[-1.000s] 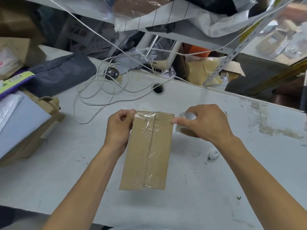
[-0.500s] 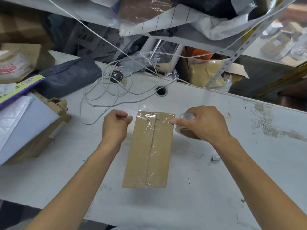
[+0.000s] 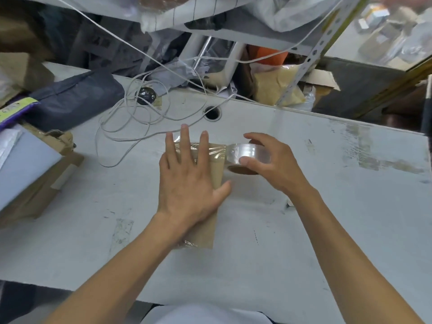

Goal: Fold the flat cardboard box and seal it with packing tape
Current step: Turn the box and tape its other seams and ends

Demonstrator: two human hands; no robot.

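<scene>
A: Where is the box [image 3: 216,174]?

B: Flat on the worktop [image 3: 327,206] at the centre, long side running from 6 to 12 o'clock, clear tape already along its top.

A: And the hands?

B: The left hand [image 3: 187,183] lies on the box, fingers straight and spread, pressing it down. The right hand [image 3: 273,167] is at 3 o'clock of the box, thumb and fingers curled round the tape roll [image 3: 245,155], which touches the box's far right corner.

A: Anything else nearby?

B: A white cable [image 3: 131,127] coils at 11 o'clock; a hole [image 3: 212,112] in the worktop sits at 12.
</scene>
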